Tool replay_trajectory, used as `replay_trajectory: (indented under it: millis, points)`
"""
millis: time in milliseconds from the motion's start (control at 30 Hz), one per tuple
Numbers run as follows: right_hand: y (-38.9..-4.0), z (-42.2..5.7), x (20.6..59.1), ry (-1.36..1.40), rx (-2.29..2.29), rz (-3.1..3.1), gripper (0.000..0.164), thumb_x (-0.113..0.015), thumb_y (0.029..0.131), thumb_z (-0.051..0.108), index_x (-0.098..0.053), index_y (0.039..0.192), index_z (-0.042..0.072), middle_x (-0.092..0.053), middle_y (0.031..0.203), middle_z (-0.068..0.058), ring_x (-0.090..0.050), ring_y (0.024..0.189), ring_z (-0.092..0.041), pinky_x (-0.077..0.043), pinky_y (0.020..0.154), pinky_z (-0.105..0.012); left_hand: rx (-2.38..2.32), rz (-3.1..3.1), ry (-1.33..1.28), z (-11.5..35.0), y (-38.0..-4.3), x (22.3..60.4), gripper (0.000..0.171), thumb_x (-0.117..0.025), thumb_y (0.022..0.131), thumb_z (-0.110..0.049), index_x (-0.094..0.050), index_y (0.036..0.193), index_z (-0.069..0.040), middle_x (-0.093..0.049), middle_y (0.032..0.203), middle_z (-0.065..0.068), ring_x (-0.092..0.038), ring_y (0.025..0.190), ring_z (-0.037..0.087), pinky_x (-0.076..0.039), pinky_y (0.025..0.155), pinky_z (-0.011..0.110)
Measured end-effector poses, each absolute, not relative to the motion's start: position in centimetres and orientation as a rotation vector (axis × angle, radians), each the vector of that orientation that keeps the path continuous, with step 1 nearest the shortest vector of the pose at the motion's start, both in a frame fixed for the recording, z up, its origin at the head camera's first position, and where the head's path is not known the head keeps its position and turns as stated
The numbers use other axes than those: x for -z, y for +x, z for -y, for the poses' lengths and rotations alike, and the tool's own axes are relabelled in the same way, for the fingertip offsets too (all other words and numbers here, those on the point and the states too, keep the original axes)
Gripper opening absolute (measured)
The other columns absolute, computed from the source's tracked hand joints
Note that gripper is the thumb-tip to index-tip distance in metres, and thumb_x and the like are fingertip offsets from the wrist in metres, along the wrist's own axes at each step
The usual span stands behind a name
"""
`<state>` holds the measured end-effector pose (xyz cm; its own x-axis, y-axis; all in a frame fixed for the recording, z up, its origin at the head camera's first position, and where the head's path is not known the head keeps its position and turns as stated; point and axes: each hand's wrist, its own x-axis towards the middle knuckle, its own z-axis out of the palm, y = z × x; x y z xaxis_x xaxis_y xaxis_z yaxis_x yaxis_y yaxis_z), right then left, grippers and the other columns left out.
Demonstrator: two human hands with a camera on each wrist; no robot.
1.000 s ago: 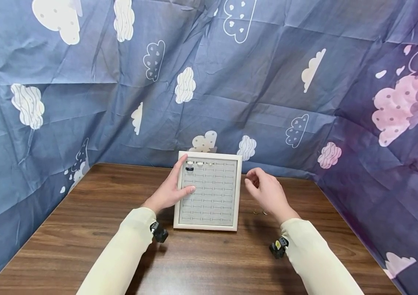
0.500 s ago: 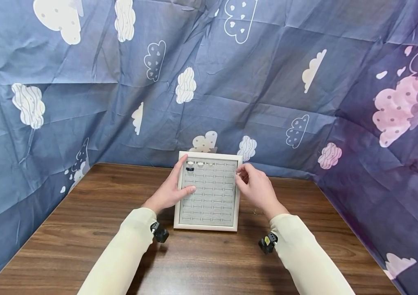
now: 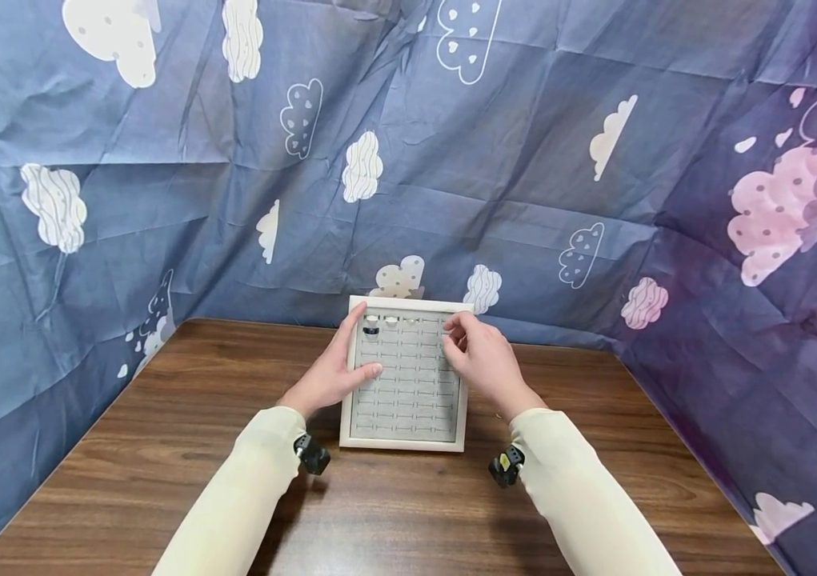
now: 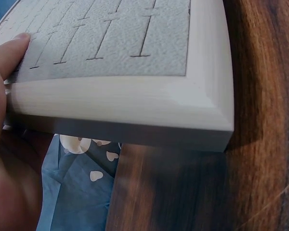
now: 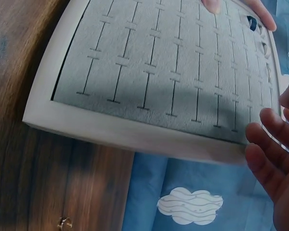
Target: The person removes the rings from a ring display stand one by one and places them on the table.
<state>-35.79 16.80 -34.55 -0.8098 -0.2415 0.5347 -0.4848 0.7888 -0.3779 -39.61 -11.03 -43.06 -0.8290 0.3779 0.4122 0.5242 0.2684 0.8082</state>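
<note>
My left hand (image 3: 332, 372) grips the left edge of a white-framed ring tray (image 3: 406, 444), its thumb on the grey slotted pad (image 3: 408, 400). Several rings sit in the tray's upper left. Three light-coloured rings (image 3: 391, 319) line the top row, and a dark ring (image 3: 370, 330) is below the first. My right hand (image 3: 483, 356) is over the tray's upper right, fingers curled, thumb and index tips close together. Whatever may be between those tips is hidden. In the left wrist view, the thumb (image 4: 12, 53) presses on the pad.
A small gold-coloured ring (image 5: 65, 223) lies on the brown wooden table (image 3: 408, 512), right of the tray. Behind the table hangs a blue cloth (image 3: 408, 160) with cloud prints. Both wrists carry small black cameras (image 3: 313, 454).
My right hand has moved left, from beside the tray to over its upper right slots. My left hand and the tray stay in place. The right forearm now covers more of the table.
</note>
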Motion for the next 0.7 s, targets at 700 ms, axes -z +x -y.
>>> replay_trajectory:
  millis: [700]
  points:
    - [-36.9, -13.4, 34.5, 0.553, -0.697, 2.516, 0.016, -0.066, 0.101, 0.018, -0.068, 0.116, 0.012, -0.075, 0.089, -0.002, -0.066, 0.078, -0.019, -0.053, 0.077, -0.044, 1.659, 2.371, -0.873, 11.0, -39.2, 43.0, 0.108, -0.076, 0.101, -0.013, -0.001, 0.174, -0.039, -0.057, 0.156, 0.018, -0.075, 0.115, 0.03, -0.056, 0.106, 0.053]
